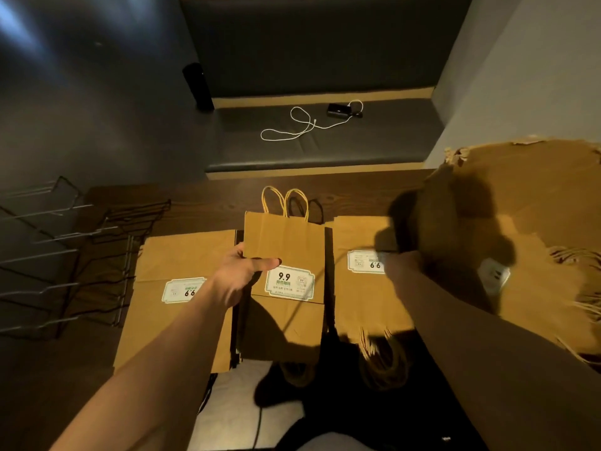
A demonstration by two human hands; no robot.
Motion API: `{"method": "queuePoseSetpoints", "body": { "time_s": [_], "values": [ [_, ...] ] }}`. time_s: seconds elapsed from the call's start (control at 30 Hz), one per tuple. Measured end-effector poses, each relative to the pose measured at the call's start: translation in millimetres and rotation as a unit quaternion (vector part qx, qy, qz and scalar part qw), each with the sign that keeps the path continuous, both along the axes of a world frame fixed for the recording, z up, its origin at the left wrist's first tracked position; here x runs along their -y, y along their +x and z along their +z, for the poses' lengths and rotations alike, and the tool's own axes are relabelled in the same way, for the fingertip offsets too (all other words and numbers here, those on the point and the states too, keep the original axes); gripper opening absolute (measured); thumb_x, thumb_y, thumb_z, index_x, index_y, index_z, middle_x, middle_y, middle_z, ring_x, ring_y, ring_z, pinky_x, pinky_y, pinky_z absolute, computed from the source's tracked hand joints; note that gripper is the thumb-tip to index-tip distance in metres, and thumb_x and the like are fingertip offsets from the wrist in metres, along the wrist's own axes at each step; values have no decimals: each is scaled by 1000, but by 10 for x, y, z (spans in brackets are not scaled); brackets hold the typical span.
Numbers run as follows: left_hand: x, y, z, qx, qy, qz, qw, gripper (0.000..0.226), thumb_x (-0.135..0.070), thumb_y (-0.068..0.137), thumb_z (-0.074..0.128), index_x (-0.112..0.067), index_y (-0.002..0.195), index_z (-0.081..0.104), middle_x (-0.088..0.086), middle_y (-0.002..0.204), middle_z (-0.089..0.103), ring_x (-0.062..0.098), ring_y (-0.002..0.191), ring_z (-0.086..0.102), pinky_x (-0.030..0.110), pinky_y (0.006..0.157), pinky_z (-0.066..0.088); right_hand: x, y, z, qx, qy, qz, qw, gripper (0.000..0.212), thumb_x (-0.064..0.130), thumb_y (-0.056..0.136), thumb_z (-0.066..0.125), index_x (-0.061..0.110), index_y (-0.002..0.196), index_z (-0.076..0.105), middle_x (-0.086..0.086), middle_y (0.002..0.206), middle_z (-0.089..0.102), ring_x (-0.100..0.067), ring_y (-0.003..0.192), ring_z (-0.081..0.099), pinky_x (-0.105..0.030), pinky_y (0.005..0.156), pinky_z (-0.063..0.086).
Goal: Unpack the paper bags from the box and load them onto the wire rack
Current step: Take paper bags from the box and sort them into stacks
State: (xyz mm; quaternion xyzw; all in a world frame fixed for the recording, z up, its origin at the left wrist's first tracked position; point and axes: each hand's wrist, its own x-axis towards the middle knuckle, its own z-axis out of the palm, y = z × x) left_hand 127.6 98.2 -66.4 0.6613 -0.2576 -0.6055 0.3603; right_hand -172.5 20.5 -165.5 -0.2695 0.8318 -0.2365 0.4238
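So, nearest the camera, both forearms reach out over the table (201, 203). The left hand (239, 275) pinches the left edge of the middle paper bag (286, 255), thumb lying across its front just above the 9.9 sticker (289, 283), the other fingers tucked behind. That bag has its handles pointing away and sits on top of the middle stack.

Taking that middle bag as the landmark: the left stack (182, 288) lies just beside it on its left, sticker upside down, and the right stack (361, 275) just beside it on its right, handles hanging toward the near edge. The right arm crosses over the right stack toward the cardboard box (520, 203), which stands right of the middle bag. The right hand (408, 255) is lost in shadow at the box wall, so I can't tell if it's gripping anything. More bags show inside the box.

The wire rack (65, 255) lies well left of the middle bag, past the left stack, and looks unloaded.

Beyond the middle bag there's a bench (325, 151) with a white cable (302, 126), a small dark device (338, 110) and a dark bottle (198, 86).

What could go wrong, I think: a one-edge pinch lets the bag flop or drag the ones underneath, pushing stacks off the near edge. Handles could also snag on the rack wires.
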Motion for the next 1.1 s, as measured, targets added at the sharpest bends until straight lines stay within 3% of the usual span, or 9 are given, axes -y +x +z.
{"method": "queuePoseSetpoints", "body": {
  "time_s": [0.1,0.23,0.4,0.53,0.67,0.77,0.87,0.97,1.1],
  "values": [
    [36,-29,-43,-25,-14,-6,1000,33,7,76,77,-7,105,68,12,103,76,30,95,73,31,68,57,-124,303,526,18,-35,67,997,45,29,92,59,0,126,52,-15,125,58,-32,110,56,-38,93,47],
    [87,-144,-9,-53,-30,45,997,24,3,79,76,-9,99,67,17,101,75,23,79,75,27,58,57,-367,716,1146,263,-43,175,948,67,37,91,65,10,147,38,-8,146,46,-28,133,43,-43,109,36],
    [158,-119,150,-113,-12,91,989,19,-26,101,57,-9,107,63,4,77,76,15,63,73,26,48,55,-359,711,1079,335,-42,160,927,62,4,86,69,6,142,42,-22,125,62,-31,111,59,-28,77,54],
    [106,119,164,-101,3,150,983,21,-16,99,59,-9,119,56,12,100,74,21,73,74,33,48,57,-276,604,1168,294,-70,104,948,58,5,94,59,12,147,36,-8,120,63,-26,99,66,-34,84,56],
    [68,191,200,-122,-18,182,976,16,-10,100,56,-26,103,55,5,90,73,20,67,73,36,48,59,-288,601,1352,268,-66,174,945,50,8,100,50,9,147,35,-5,117,61,-11,79,64,-17,52,51],
    [75,168,244,-93,-51,154,982,28,-13,103,50,-31,124,48,9,103,72,23,77,73,37,56,61,-328,692,1372,300,-57,190,933,36,6,99,49,10,135,50,-5,106,71,-14,81,72,-27,65,58],
    [111,52,272,-61,-69,115,989,28,-21,108,39,-31,133,45,7,106,72,22,86,73,38,70,60,-403,878,1409,321,-42,160,932,54,6,96,57,18,146,41,-8,129,62,-23,103,65,-41,91,53],
    [146,-111,321,-37,-74,76,994,26,-36,106,37,-28,124,54,8,114,71,25,100,70,44,92,56,-481,1083,1404,341,-47,157,926,60,3,97,54,19,151,32,-8,133,57,-13,93,60,-30,70,52],
    [111,-198,369,-71,-37,61,995,40,-52,104,34,-23,112,60,9,106,74,26,97,72,36,79,57,-540,1231,1269,333,-96,105,932,57,-4,95,54,12,147,38,-14,121,63,-18,80,66,-26,58,58]
  ]
}}
